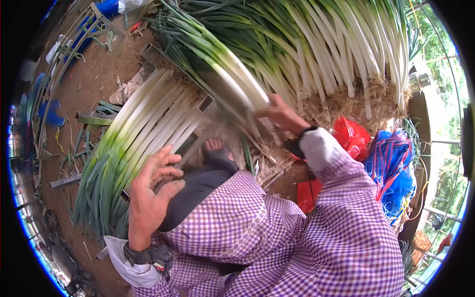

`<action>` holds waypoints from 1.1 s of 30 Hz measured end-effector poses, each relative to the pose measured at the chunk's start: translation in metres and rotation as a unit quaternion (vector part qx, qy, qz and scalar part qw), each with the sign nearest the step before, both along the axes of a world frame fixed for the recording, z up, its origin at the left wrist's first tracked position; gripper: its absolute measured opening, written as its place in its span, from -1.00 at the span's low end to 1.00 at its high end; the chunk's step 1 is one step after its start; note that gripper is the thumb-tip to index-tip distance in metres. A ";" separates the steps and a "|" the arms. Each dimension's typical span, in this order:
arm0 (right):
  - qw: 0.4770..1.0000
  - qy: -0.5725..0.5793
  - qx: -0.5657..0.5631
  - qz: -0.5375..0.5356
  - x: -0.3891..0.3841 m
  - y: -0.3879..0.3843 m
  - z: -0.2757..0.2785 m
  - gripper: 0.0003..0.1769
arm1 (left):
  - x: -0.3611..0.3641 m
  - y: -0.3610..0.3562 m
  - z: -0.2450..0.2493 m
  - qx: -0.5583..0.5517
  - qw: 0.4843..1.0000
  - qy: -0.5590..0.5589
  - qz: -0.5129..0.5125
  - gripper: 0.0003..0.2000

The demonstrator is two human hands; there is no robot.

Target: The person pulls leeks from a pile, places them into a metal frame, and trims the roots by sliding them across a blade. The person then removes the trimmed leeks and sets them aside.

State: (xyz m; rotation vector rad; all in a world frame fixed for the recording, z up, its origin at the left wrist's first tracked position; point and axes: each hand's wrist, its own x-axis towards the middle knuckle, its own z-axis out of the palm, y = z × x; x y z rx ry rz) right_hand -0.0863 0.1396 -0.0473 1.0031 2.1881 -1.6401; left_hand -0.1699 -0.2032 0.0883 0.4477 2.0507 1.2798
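My right hand (284, 116) is closed around the white root ends of a few long green onions (235, 69), whose green tops reach toward the upper left. With fingers spread and nothing in its grip, my left hand (151, 193) is beside a row of trimmed green onions (141, 121). That row lies across a metal frame (206, 103), white ends toward the top and green leaves toward the lower left. Beyond my right hand is a large pile of green onions (326, 39) with hairy roots. Motion blurs the area just below the held stalks.
A red plastic bag (351, 136) and a bundle of blue and pink strings (388, 166) lie at the right. My sandalled foot (217, 151) is close to the frame. Cut leaves (84, 148) litter the soil at left, near curved poles (59, 74).
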 end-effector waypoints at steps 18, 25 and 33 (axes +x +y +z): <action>0.934 -0.014 0.349 0.072 -0.110 -0.064 -0.270 -0.76 | -0.014 -0.006 -0.004 -0.046 0.998 0.031 -0.017 -0.31; 0.973 0.026 0.135 0.186 -0.119 0.030 -0.255 -0.43 | -0.010 -0.006 0.002 -0.056 0.997 0.049 -0.033 -0.35; 0.982 -0.028 0.156 0.102 -0.029 0.044 -0.204 -0.27 | -0.002 -0.009 0.007 -0.041 0.996 0.062 -0.051 -0.40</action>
